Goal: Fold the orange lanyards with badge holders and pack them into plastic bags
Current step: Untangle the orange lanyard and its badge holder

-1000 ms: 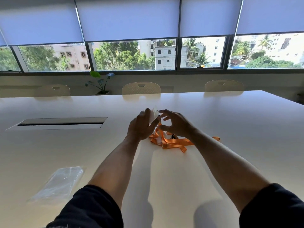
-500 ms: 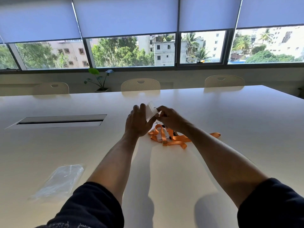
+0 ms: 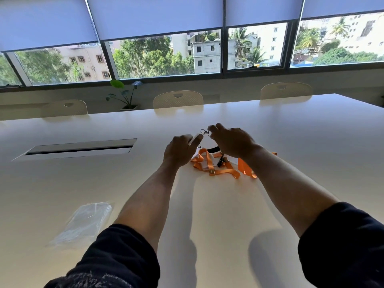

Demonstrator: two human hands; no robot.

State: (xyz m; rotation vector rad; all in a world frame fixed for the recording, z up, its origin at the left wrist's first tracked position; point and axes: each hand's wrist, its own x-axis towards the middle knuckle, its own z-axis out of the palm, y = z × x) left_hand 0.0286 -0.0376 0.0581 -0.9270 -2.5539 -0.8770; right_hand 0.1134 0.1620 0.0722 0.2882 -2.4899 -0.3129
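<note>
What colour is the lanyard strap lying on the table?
Orange; the lanyard strap shows clearly in the head view.

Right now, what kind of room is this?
Probably an office meeting room: a long white conference table with a recessed cable hatch, perforated-back chairs along the far side, and roller blinds over wide windows.

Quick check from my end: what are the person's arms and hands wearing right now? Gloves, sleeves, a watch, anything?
Both hands are bare: no gloves on the left hand or the right hand, and no watch, ring or wristband shows. Each arm has a dark, navy-black sleeve pushed up near the elbow, leaving the forearms uncovered. The left sleeve shows faint pale flecks near the bottom edge; the right sleeve looks plain.
</note>
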